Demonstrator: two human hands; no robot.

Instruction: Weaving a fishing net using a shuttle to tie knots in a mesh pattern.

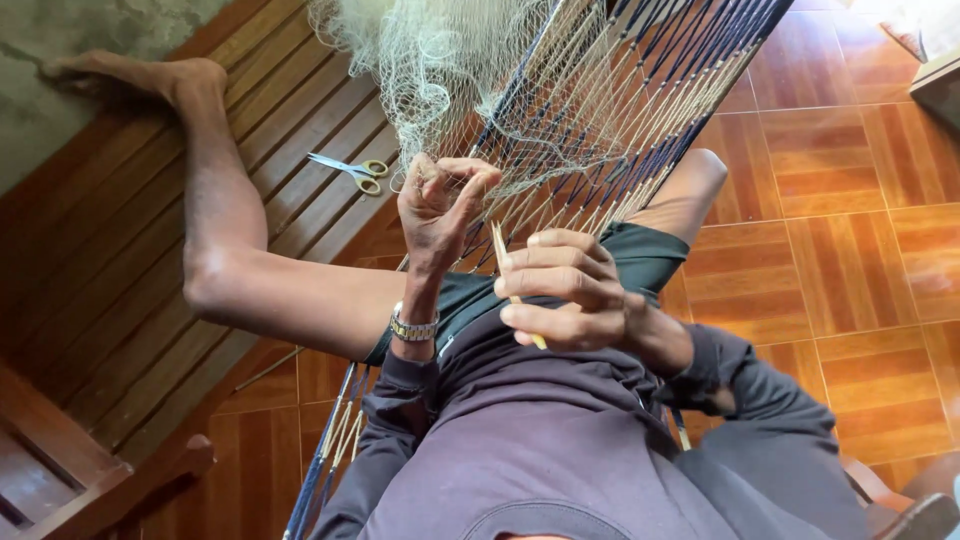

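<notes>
The person sat with a fishing net stretched over the lap, and both hands worked at its edge. The left hand was raised, with the fingers curled tight together and the tips pinching some thin pale strands of the net (the exact strand was too fine to tell). A metal wristwatch sat on that wrist. The right hand was closed around a slim wooden netting needle; the fingers wrapped over it, and its pale tip pointed up toward the mesh, just beside the left hand, while the other end came out below the palm.

The net hung over a frame of dark blue and beige cords, which ran from the top of the view down to the knees. The loose, white part of the net was bunched at the top.

A pair of scissors with yellowish handles lay on the wooden bench, near the left hand but not touching it. The person's bare leg rested along this bench. The floor at the right had reddish-brown tiles.
</notes>
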